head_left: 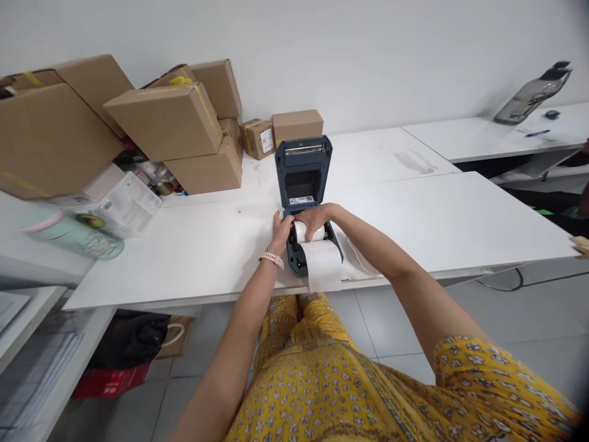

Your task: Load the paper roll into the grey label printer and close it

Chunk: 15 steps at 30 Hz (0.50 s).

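A dark blue-grey label printer (281, 178) stands at the table's front edge with its lid raised. Inside its bay lies a white paper roll (318, 235), and a loose paper strip (324, 267) from it hangs over the printer's front. My right hand (315, 218) reaches across the top of the roll, thumb and fingers closed about it. At the printer's left side, my left hand (281, 231) grips around the left edge by the roll's end; its fingertips are partly hidden.
Brown cardboard boxes (165, 123) are stacked at the back left, near a white carton (124, 202) and a mint-green bottle (76, 232). A clear bottle (529, 95) and a pen (537, 133) rest at the far right. Another person's fingers (580, 244) show at the right edge.
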Motion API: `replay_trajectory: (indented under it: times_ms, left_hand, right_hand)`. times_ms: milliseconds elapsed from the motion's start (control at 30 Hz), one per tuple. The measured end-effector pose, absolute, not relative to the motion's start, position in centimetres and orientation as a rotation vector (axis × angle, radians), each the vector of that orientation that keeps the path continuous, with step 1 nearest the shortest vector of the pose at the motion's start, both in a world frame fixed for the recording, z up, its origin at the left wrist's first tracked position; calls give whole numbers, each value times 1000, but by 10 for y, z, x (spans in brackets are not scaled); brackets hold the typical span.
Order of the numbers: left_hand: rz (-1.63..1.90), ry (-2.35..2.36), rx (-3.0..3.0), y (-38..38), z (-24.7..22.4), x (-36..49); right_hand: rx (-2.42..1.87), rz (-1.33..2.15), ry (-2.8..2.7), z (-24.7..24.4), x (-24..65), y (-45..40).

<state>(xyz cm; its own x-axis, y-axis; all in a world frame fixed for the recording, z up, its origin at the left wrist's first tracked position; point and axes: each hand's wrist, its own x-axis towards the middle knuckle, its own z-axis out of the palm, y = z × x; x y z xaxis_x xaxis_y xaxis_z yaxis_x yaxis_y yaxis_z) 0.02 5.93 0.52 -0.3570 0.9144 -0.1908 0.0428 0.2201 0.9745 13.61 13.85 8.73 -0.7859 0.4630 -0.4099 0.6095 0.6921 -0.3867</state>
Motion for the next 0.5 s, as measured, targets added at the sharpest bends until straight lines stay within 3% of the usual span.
replay_trajectory:
  times_ms: [167, 333, 500]
  left_hand:
    - [1252, 1447, 831, 57, 10, -1]
    - [1226, 1527, 863, 57, 7, -2]
    - [1261, 1682, 1064, 57, 5, 2]
  right_hand:
    - [794, -753, 2685, 106, 149, 128]
    - [666, -1227, 3009, 134, 216, 113]
    - [1074, -1559, 3189, 138, 279, 115]
